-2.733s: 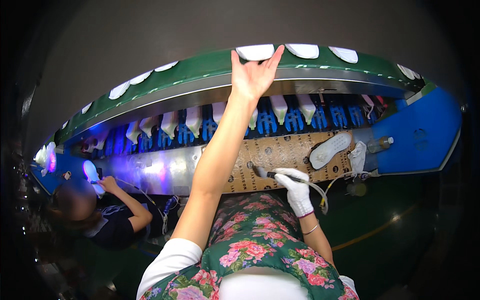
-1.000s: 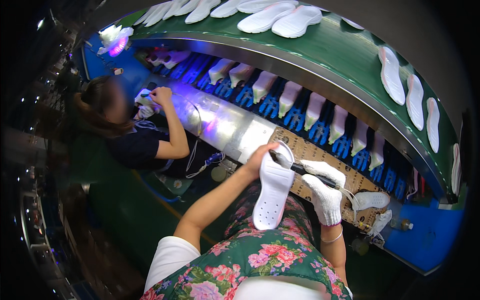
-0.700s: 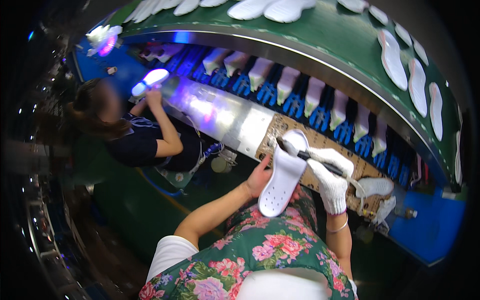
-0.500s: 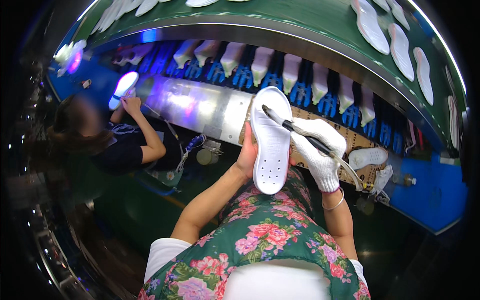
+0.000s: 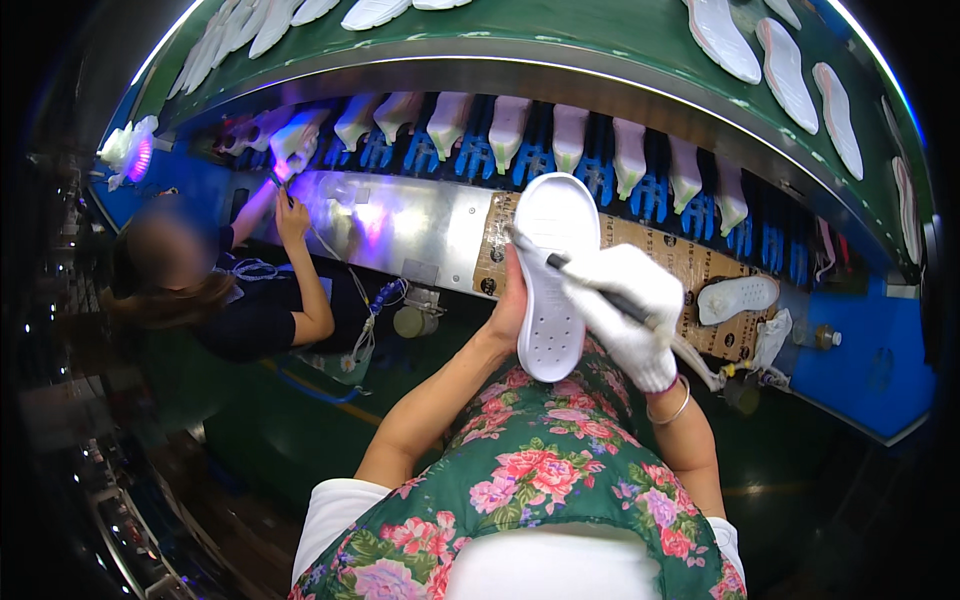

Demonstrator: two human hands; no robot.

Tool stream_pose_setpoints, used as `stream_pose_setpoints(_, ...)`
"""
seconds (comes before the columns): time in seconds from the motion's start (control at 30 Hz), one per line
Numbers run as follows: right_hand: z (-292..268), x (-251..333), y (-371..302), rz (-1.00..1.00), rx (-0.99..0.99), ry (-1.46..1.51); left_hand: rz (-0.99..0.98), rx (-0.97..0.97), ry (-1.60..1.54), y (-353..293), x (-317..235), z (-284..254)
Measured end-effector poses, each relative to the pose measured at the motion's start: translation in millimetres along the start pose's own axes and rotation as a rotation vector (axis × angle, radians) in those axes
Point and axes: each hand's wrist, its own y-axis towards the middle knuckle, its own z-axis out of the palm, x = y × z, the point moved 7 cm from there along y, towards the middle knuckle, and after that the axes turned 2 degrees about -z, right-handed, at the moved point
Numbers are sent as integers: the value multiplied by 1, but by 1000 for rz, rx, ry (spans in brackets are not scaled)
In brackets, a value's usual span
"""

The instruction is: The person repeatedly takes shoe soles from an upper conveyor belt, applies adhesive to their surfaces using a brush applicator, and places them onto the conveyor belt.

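Observation:
My bare left hand grips a white shoe sole by its left side, with the fingers mostly hidden beneath it. The sole's inner face is turned up, and small holes show at its near end. A white knit glove covers my right hand, which is closed around a dark-handled brush with a pale hose trailing from it. Blurred by motion, the bristles lie at the sole's left rim near its upper half; whether they touch it I cannot tell.
Another white sole lies on brown cardboard at right, near a bottle. Pinkish shoe lasts on blue holders line the bench's back. Above, a green shelf carries several soles. A co-worker's hand works at left.
The brush has moved from the middle of the sole's upper part to its left rim. The sole has shifted slightly right. At left, the co-worker's sole has given way to a shoe last.

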Motion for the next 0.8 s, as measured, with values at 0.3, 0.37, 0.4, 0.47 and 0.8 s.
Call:
stream_pose_setpoints(0.3, 20, 14, -1, -237, 127, -96, 90, -101, 66, -3, -23, -15)
stream_pose_setpoints(0.37, 17, 7, 0, -146, 78, 66, 160, -120, 95, -4, -33, -19)
stream_pose_setpoints(0.4, 12, 0, 2, -103, 30, 117, 137, -115, 19, -3, -29, -23)
stream_pose_setpoints(0.47, 5, -13, -1, -63, -55, -4, 142, -102, -23, 0, -35, -12)
stream_pose_setpoints(0.8, 22, -8, -8, -139, 72, 33, 101, 104, -200, 15, -47, -28)
